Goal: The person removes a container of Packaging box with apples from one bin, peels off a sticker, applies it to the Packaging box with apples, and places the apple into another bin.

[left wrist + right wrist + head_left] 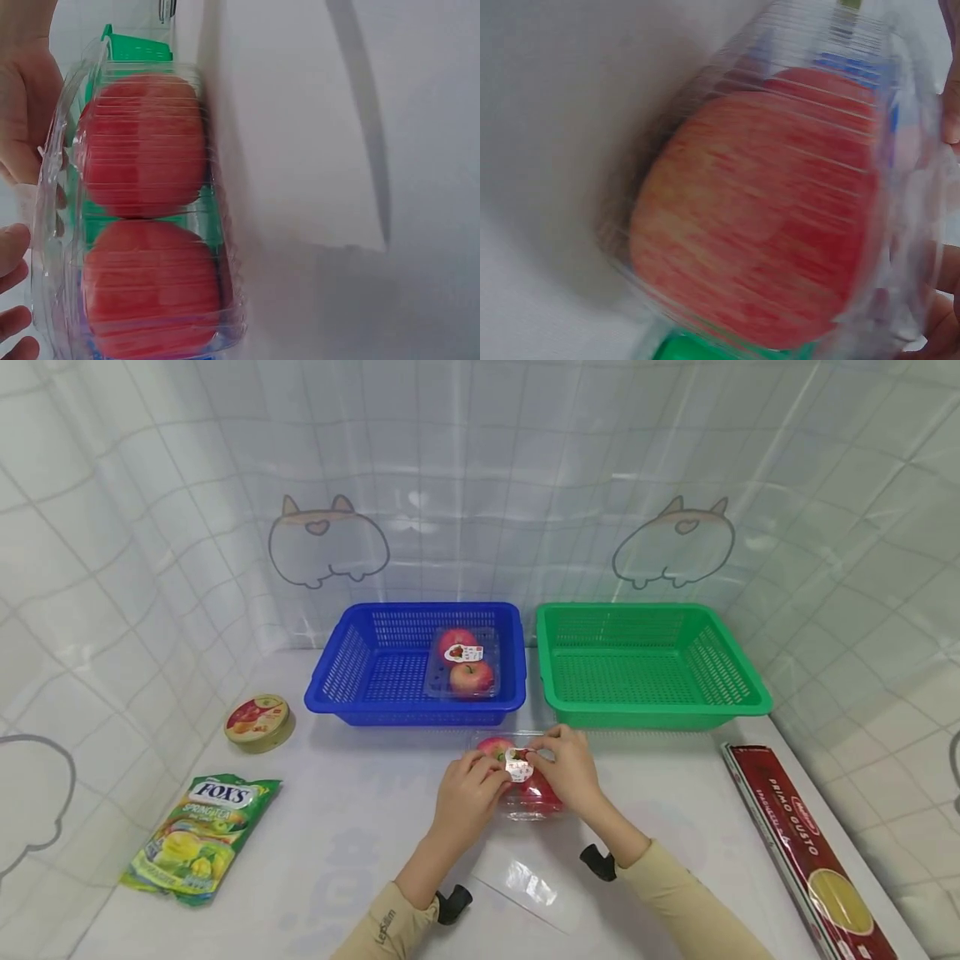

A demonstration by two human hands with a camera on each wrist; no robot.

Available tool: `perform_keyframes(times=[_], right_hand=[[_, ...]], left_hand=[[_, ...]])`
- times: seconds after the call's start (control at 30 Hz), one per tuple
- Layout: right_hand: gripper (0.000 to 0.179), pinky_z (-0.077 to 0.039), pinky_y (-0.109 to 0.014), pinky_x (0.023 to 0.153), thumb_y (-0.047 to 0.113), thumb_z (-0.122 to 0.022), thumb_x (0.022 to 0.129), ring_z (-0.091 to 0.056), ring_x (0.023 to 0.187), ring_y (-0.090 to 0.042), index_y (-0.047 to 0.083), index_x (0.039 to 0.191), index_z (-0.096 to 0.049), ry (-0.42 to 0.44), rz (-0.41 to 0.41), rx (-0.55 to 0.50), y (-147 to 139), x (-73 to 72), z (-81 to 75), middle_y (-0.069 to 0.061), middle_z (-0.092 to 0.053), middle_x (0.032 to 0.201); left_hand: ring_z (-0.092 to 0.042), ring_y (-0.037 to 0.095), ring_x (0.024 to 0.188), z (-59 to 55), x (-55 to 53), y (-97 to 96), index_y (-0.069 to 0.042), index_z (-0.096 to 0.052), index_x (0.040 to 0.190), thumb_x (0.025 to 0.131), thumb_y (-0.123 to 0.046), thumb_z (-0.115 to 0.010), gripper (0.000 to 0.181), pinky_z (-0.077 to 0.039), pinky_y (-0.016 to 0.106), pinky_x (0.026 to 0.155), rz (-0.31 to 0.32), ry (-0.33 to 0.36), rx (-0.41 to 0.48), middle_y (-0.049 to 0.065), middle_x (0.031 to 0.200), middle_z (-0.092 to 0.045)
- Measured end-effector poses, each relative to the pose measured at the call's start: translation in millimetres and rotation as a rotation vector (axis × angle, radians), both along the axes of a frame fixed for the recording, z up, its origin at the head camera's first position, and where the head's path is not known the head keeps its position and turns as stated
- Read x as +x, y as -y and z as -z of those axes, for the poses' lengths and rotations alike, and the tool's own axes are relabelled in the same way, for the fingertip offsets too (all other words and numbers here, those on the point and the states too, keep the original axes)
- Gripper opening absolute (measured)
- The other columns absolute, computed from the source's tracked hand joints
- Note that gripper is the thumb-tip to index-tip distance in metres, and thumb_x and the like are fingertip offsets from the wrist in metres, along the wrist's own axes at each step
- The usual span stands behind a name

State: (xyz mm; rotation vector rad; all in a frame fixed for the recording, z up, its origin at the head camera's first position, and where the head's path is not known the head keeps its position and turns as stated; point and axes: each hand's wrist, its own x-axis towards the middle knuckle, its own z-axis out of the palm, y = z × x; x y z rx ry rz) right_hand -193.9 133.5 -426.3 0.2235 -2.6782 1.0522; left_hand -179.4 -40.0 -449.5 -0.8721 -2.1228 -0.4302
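A clear plastic box [525,810] holding red apples [146,146] sits on the table in front of me. Over its lid is a white sticker label [519,765] with small print and a red picture. My left hand [471,789] pinches the label's left edge with bent fingers. At the opposite edge, the thumb and fingers of my right hand [567,768] pinch the label. Whether its middle sticks to the lid cannot be told. In the right wrist view, one apple [757,217] shows large through the box's ribbed side, with fingertips at the right border.
Behind the box stand a blue basket [416,706], containing another labelled apple box [442,685], and a green basket [652,700]. A round tin [258,724] and a green candy bag [201,839] lie left; a spaghetti box [806,843] lies right. White backing paper [517,885] is nearer me.
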Motion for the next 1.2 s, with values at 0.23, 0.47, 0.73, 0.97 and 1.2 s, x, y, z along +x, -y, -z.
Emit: perform_keyframes(times=[0.23,0.47,0.73,0.97,1.2], right_hand=[[0.008,-0.038,-0.040,0.077,0.015,-0.074,0.076,-0.048,0.087,-0.027,0.010,0.082,-0.074,-0.031,0.012,0.066,2,-3.6,6.7,-0.007,-0.059,0.092],[0.007,-0.038,-0.040,0.077,0.015,-0.074,0.075,-0.047,0.086,-0.025,0.011,0.082,-0.074,-0.049,0.021,0.085,2,-5.1,9.7,-0.007,-0.058,0.090],[0.022,-0.038,-0.043,0.080,0.016,-0.076,0.074,-0.049,0.088,-0.027,0.012,0.092,-0.064,-0.130,0.036,0.146,1,-4.8,16.0,-0.009,-0.059,0.096],[0.010,-0.030,-0.058,0.087,0.021,-0.074,0.074,-0.041,0.115,-0.040,0.018,0.083,-0.070,-0.200,0.007,0.224,-1,4.7,18.8,-0.017,-0.053,0.124],[0.029,-0.025,-0.064,0.091,0.028,-0.070,0.077,-0.027,0.128,-0.044,0.019,0.104,-0.071,-0.145,0.011,0.297,-1,17.8,21.4,-0.018,-0.043,0.137]], left_hand=[[-0.058,0.023,0.088,5.4,-1.6,-3.1,-0.014,-0.069,0.074,0.073,-0.018,-0.075,0.007,-0.045,0.033,0.065,-0.006,0.002,-0.030,0.000,0.082,-0.064],[-0.057,0.023,0.090,4.3,-0.8,-3.3,-0.015,-0.069,0.075,0.074,-0.018,-0.075,0.007,-0.046,0.034,0.068,-0.008,0.040,-0.048,0.000,0.083,-0.062],[-0.057,0.023,0.096,5.8,-1.4,-3.0,-0.014,-0.070,0.074,0.077,-0.022,-0.071,0.008,-0.044,0.038,0.076,0.020,0.114,-0.055,-0.001,0.086,-0.063],[-0.048,0.029,0.118,0.7,-8.4,-4.6,-0.013,-0.072,0.096,0.084,-0.019,-0.063,0.017,-0.032,0.049,0.092,-0.023,0.315,-0.083,-0.002,0.107,-0.067],[-0.035,0.028,0.132,0.1,-18.4,-5.2,-0.014,-0.066,0.116,0.084,-0.024,-0.061,0.034,-0.026,0.056,0.098,-0.066,0.448,-0.177,-0.003,0.122,-0.061]])
